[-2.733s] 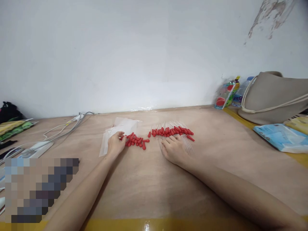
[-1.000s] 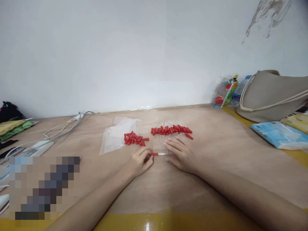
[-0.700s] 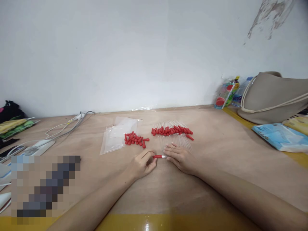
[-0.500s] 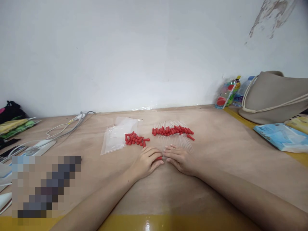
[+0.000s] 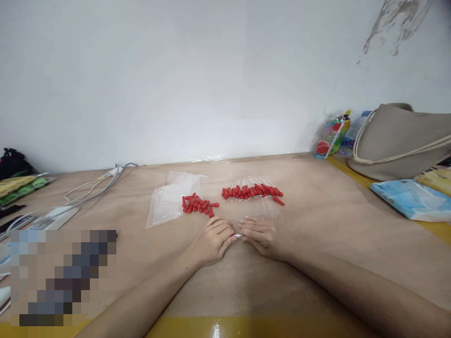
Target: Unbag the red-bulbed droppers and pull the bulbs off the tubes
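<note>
My left hand is closed in a pinch around a red rubber dropper bulb, almost wholly hidden by the fingers. Facing it, my right hand pinches a clear glass dropper tube, whose shiny end shows in the small gap between both hands. Tube and bulb lie in line; whether the tube is inside the bulb I cannot tell. Beyond the left hand is a pile of loose red bulbs. Past the right hand lie bare glass tubes and, farther back, a row of droppers with red bulbs fitted.
Clear plastic bags lie left of the loose bulbs. Cables and a power strip run along the left side. On the right are a blue tissue pack, a grey bag and bottles by the wall.
Both hands have drawn their fingers in tighter and shifted slightly toward me. Less of the red bulb shows in my left hand, and the glass between the hands is plainer.
</note>
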### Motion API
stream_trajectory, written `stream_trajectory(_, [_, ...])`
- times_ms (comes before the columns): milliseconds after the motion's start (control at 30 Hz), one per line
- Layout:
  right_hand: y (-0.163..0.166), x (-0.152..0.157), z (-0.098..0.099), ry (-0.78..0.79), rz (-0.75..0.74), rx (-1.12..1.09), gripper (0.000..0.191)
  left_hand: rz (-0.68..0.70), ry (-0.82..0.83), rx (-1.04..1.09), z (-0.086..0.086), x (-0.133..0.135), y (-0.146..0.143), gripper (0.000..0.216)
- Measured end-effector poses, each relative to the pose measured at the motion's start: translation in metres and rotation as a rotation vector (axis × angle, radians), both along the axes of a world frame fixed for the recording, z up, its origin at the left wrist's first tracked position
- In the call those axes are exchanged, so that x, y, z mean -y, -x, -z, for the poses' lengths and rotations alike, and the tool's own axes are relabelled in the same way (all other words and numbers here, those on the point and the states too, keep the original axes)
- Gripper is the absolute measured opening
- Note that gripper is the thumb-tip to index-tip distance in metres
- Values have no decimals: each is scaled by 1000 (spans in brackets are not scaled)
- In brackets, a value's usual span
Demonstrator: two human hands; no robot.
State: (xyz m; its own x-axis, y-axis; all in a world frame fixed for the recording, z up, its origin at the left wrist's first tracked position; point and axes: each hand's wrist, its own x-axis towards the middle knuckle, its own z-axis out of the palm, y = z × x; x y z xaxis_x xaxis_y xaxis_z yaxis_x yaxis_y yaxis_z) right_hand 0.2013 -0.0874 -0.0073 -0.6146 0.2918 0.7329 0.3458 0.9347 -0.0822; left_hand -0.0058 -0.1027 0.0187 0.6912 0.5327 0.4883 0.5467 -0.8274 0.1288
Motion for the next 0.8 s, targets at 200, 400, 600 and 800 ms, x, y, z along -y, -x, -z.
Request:
stream_trajectory(200, [-5, 2, 3, -47, -22, -27, 23, 24, -8, -21, 0, 2, 3, 13])
stream_trajectory(400, [-18, -1, 1, -34, -30, -75, 25, 4, -57, 19, 1, 4, 15, 10])
stream_trajectory(600, [-31, -11, -5, -3, 334, -100, 16, -260, -107, 265, -1, -17, 38, 16])
stream_trajectory(800, [-10, -10, -16, 96, 472, -2, 24, -485, -75, 327, -14, -39, 47, 24])
